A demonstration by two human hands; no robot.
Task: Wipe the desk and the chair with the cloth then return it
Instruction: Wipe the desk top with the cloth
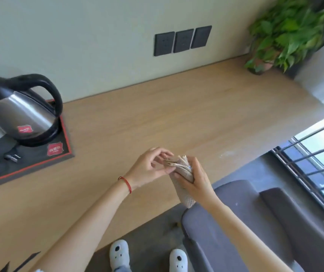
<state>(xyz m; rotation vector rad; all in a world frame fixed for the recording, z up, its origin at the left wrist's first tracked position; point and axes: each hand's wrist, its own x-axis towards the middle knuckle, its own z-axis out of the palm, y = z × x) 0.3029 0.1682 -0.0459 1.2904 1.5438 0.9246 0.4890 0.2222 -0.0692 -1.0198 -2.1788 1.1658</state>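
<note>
Evidently the cloth point(182, 179) is being folded above the desk point(157, 118), gripped by the right hand point(196, 179), its edges pinched by the left hand point(149, 167); whether wiping of the chair point(235, 222) is done cannot be told.

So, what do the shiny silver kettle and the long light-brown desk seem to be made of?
Shiny silver kettle: probably polished stainless steel, given bright streak reflections; its handle looks like black plastic. Long light-brown desk: matte wood or wood-look laminate, showing faint grain.

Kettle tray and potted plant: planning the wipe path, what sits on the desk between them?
Nothing: in the head view, the desk is bare wood between tray and plant.
</note>
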